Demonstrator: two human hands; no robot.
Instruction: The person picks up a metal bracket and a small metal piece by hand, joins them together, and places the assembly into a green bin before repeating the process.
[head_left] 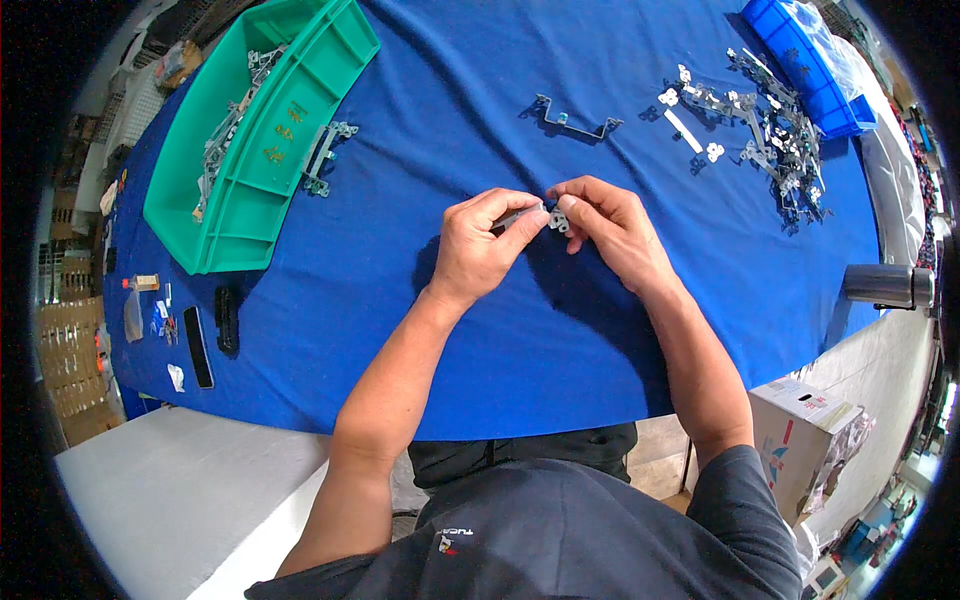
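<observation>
My left hand (482, 243) and my right hand (612, 228) meet over the middle of the blue cloth. Between them is a small metal bracket (559, 221) with a holed, light-coloured end. The left thumb and fingers pinch its bar side, while my right fingertips close around the other end. Much of the part is hidden by the fingers. Beyond the hands lies a similar bracket (577, 127), a bar with bent ends. Another bracket (322, 158) leans by the green bin on the left.
The green bin (235, 235) at the left holds metal parts. A pile of brackets (785, 150) lies at the right, beside a blue bin (850, 118). A phone (198, 347) and a black object (227, 320) lie near left. A metal cylinder (885, 286) sits at the right edge.
</observation>
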